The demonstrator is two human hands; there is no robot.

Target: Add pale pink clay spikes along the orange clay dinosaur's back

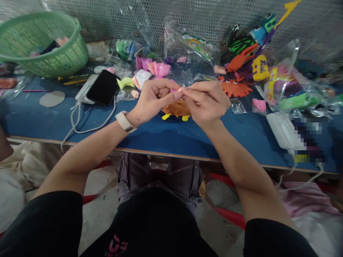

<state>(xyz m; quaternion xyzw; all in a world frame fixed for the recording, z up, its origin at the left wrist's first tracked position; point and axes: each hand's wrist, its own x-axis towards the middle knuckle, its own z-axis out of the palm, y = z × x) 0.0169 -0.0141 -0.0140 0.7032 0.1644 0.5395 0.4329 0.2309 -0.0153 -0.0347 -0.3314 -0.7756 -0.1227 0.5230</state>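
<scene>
Clay (176,109), rounded, brown, lies beneath left hand (152,100) and right hand (209,101) pinching pale scrap (182,89).

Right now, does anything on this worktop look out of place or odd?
The black phone lies askew, overlapping a white device at left. At far right, a pixelated patch oddly obscures part of the scene.

Beneath the person's left hand (151,100) and right hand (210,101), a matt, clay-like orange-brown figure (177,108); beyond both hands, crinkled, glossy plastic packaging (199,50) and perforated metal-looking mesh (107,19); leftward, a smooth, glossy phone (103,87).
</scene>
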